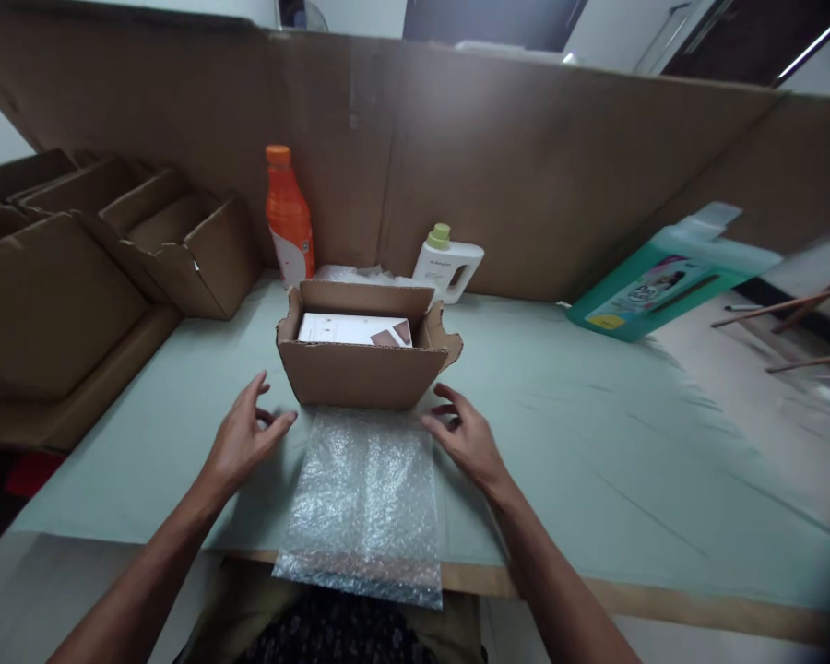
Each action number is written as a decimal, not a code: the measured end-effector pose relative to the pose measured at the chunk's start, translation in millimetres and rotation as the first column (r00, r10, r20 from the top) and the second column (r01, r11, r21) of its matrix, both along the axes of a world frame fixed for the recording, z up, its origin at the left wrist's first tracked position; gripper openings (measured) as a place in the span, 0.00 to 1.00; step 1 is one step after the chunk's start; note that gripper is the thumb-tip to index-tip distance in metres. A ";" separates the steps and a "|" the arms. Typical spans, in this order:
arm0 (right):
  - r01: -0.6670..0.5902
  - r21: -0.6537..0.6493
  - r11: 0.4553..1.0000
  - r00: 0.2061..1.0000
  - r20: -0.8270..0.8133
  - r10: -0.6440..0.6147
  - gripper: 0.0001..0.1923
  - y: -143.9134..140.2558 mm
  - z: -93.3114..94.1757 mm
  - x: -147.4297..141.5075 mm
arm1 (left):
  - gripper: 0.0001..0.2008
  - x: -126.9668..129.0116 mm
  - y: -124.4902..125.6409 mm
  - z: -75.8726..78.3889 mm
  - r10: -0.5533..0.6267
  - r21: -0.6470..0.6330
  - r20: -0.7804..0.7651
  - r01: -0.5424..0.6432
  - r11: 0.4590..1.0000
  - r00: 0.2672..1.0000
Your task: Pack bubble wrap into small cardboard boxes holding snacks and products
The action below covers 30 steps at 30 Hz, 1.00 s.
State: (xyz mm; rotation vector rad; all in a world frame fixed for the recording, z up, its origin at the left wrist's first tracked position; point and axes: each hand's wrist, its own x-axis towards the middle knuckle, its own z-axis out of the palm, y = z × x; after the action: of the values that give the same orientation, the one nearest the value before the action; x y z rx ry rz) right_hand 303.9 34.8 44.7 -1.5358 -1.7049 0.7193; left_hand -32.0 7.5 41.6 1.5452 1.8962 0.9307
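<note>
Hands hover low over the green table, fingers spread and holding nothing. Left hand and right hand sit at either side of a bubble wrap sheet. Just behind it stands an open cardboard box with a white box inside. An orange bottle stands behind.

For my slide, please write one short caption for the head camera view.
Two open hands, left hand and right hand, hover beside an open cardboard box above a bubble wrap sheet.
</note>
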 end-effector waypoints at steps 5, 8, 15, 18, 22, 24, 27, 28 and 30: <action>0.014 -0.023 1.000 0.998 0.069 -0.013 0.21 54.5 -13.2 -25.4 | 0.28 26.7 58.0 -14.2 -0.110 0.047 0.016 0.109 0.993 0.994; 0.029 -0.010 1.000 0.996 0.079 -0.028 0.22 73.8 -14.9 -24.5 | 0.26 35.9 82.9 -19.8 -0.101 0.067 0.002 0.101 0.993 0.995; -0.060 0.156 0.986 0.985 0.170 0.033 0.25 21.0 -18.0 -15.0 | 0.30 34.9 43.3 -21.4 -0.151 0.221 -0.186 0.191 0.956 0.971; -0.346 0.228 0.910 0.895 0.371 0.248 0.22 -24.0 -29.2 -41.3 | 0.25 58.5 -8.7 -34.5 -0.416 0.201 -0.368 0.508 0.837 0.831; -0.509 0.091 0.856 0.740 0.554 0.381 0.26 -61.1 -45.3 -51.1 | 0.32 61.0 -47.3 -52.0 -0.615 -0.033 -0.570 0.733 0.679 0.544; -0.473 0.073 0.878 0.717 0.611 0.336 0.26 -78.1 -47.3 -27.7 | 0.32 37.5 -55.6 -54.3 -0.584 -0.089 -0.601 0.681 0.727 0.545; -0.398 0.113 0.911 0.730 0.640 0.240 0.29 -112.8 -41.2 18.9 | 0.30 -3.8 -73.2 -48.7 -0.472 -0.070 -0.622 0.556 0.828 0.625; -0.409 0.117 0.905 0.727 0.640 0.246 0.32 -125.6 -37.8 29.9 | 0.31 -12.8 -81.3 -45.3 -0.456 -0.051 -0.617 0.545 0.837 0.642; -0.483 0.083 0.872 0.695 0.642 0.323 0.38 -148.2 -31.7 38.2 | 0.35 -19.5 -97.7 -38.3 -0.500 -0.018 -0.584 0.606 0.795 0.639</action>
State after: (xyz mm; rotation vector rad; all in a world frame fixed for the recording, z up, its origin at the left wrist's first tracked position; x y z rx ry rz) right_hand 342.2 -113.5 12.9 -1.2879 -2.5765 0.1756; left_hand -51.4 -90.3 3.3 2.5465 1.4951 0.3747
